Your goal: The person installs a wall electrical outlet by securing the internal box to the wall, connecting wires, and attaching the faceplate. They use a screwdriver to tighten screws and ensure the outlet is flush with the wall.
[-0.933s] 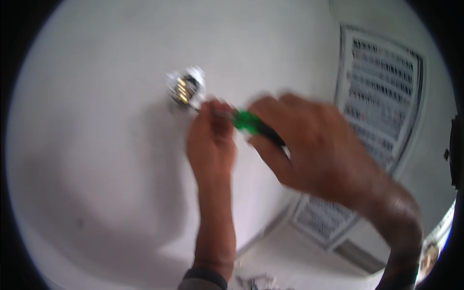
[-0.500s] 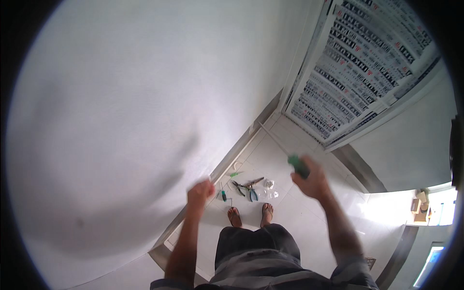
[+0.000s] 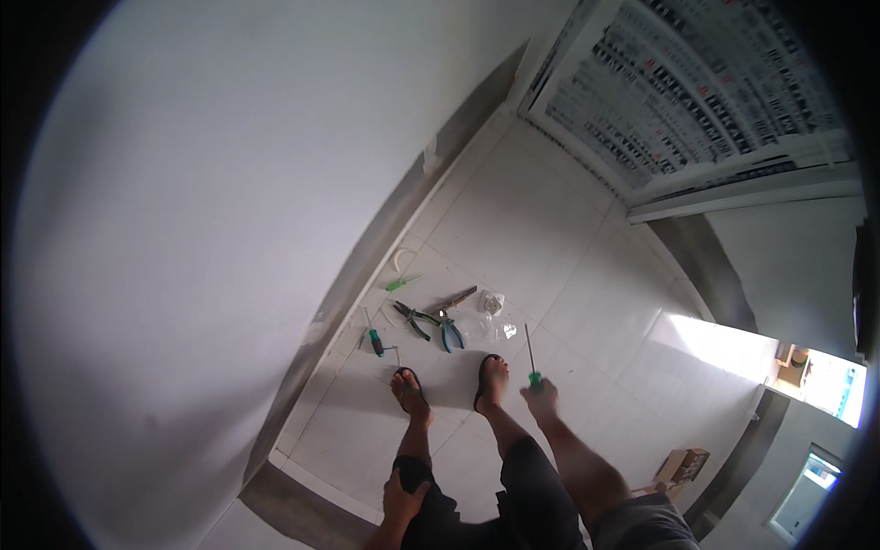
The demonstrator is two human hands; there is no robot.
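Note:
My right hand is closed round the green handle of a screwdriver, low over the floor beside my right foot. Its long thin metal shaft points away from me. My left hand rests against my bent left knee, thumb and fingers apart, with nothing visible in it. On the tiles ahead of my feet lie dark-handled pliers, blue-handled pliers, a second green screwdriver and a small bright-green screwdriver. Beside them is clear plastic packaging.
A tall white wall with a grey base strip runs along my left. Ahead on the right stands a door panel covered in printed film. A cardboard box sits at the lower right. Light falls through a doorway.
I have crouched, so the floor and tools look nearer. My left hand has left the wall and come to my knee. My right hand has lowered the screwdriver towards the floor.

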